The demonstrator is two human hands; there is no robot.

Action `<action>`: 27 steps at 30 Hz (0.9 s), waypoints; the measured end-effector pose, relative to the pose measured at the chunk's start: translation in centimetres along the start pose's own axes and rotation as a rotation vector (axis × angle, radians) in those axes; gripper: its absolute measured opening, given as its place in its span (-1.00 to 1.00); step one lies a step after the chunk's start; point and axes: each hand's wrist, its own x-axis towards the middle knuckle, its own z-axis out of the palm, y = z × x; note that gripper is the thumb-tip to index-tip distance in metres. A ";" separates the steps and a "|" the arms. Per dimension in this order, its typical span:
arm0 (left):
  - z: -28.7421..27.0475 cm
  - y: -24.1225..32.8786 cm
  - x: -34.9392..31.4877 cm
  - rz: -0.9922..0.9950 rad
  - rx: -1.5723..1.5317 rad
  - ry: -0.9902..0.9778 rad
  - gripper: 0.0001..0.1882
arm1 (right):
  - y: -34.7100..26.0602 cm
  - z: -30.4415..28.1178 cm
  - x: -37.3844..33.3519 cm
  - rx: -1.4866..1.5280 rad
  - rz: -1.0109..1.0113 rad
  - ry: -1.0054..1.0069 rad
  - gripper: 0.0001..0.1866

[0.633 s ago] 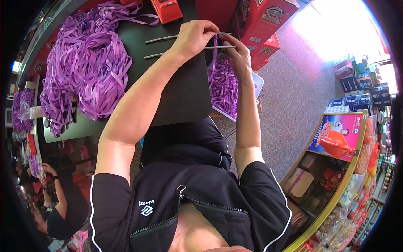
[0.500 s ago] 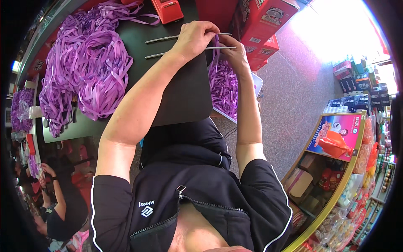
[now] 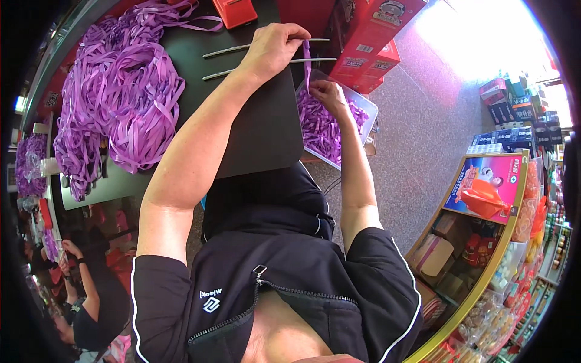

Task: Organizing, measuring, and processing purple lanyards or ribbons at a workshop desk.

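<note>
Purple ribbon strip (image 3: pixel 307 66) spans between grips, crossing two metal rods (image 3: pixel 225 52). Left hand (image 3: pixel 273 51) seemingly pinches its upper end at the far rod; right hand (image 3: pixel 330 97), fingertips closed, pinches its lower end. Under right grip: bin (image 3: pixel 371 116) of ribbon pieces. Left of left grip: large ribbon heap (image 3: pixel 142 100). Looks partway: many pieces binned, heap remains.

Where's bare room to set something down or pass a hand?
Bare: dark tabletop between the left forearm and the near right corner; a narrower strip between ribbon pile and forearm; speckled floor right of the ribbon tray and red boxes. Crowded: left side under the pile; around the metal rods, left hand, hanging ribbon and right hand.
</note>
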 end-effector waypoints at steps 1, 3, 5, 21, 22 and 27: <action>-0.1 -0.1 -0.2 -0.003 0.001 0.007 -0.77 | 0.5 0.5 -0.3 -0.014 0.012 -0.009 -0.76; 0.0 0.6 0.1 0.006 0.012 0.006 -0.77 | 3.0 1.3 -1.1 0.011 0.063 0.004 -0.76; 0.0 0.3 0.0 -0.012 0.001 0.001 -0.77 | 4.0 2.0 -1.7 0.049 0.147 -0.017 -0.74; 0.2 -0.2 0.0 -0.022 -0.023 -0.017 -0.79 | 9.8 9.2 -5.0 0.373 0.181 0.262 -0.89; 0.2 -0.1 0.0 -0.030 -0.019 -0.018 -0.79 | 9.6 9.2 -5.4 0.356 0.165 0.266 -0.89; 0.1 0.5 0.1 -0.047 0.008 -0.056 -0.79 | 8.8 9.2 -7.0 0.282 0.034 0.263 -0.86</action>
